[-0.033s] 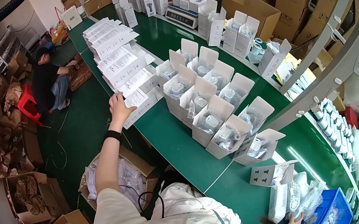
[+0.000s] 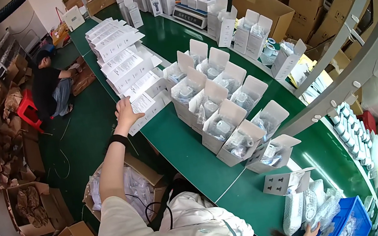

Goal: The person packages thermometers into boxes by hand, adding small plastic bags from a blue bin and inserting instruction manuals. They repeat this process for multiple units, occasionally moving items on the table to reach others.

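At the near end of a long row of flat white boxes point(image 2: 123, 61) with printed leaflets on top, my left hand point(image 2: 126, 115) grips the last white box point(image 2: 150, 113). The thumb lies on its near side and the fingers curl over its left edge. Far to the right, my right hand point(image 2: 311, 233) is partly cut off by my head. Its fingers close on a bubble-wrapped package point(image 2: 324, 211) by the blue bin point(image 2: 357, 225). Open white boxes point(image 2: 221, 130) stand between the hands, with clear-bagged devices inside.
A lone white box point(image 2: 286, 182) lies near the bubble-wrapped packages. A grey frame post point(image 2: 340, 86) arches over the green table point(image 2: 178, 142). A carton of clear bags point(image 2: 145, 168) stands below my left arm. Another person point(image 2: 49, 84) crouches on the floor at far left.
My right hand has shifted slightly at the bubble-wrapped package. My left hand stays at the same white box.
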A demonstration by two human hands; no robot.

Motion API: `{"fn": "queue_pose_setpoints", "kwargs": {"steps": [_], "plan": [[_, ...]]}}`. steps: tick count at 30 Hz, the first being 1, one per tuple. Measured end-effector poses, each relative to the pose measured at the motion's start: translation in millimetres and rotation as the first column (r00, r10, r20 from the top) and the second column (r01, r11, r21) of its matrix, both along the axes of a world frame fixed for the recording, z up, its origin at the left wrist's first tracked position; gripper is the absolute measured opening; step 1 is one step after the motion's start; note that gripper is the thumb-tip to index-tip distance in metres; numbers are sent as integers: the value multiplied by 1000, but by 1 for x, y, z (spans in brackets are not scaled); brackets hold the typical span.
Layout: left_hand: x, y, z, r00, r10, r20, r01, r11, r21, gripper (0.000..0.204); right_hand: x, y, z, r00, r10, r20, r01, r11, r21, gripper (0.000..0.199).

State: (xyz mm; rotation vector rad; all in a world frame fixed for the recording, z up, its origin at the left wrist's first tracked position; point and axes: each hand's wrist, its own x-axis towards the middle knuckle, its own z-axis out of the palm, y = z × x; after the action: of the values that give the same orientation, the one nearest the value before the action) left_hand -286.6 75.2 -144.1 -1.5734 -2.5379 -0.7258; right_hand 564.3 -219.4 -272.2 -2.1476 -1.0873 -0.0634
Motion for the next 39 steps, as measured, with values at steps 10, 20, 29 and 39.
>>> {"fn": "queue_pose_setpoints", "kwargs": {"steps": [10,20,29,39], "plan": [[51,-21,43,983,158,-92,-162,986,-40,92,-133,51,131,947,-275,165,242,951,194,44],[293,-170,120,787,-605,120,571,788,233,102,-360,98,214,30,832,-554,-243,544,803,75],[352,-162,89,-374,-810,452,790,-22,613,91,-305,70,185,132,882,-452,-599,434,673,69],[386,-153,50,-283,-856,433,827,11,561,86,-186,122,102,930,317,184,-156,796,-585,57]]}}
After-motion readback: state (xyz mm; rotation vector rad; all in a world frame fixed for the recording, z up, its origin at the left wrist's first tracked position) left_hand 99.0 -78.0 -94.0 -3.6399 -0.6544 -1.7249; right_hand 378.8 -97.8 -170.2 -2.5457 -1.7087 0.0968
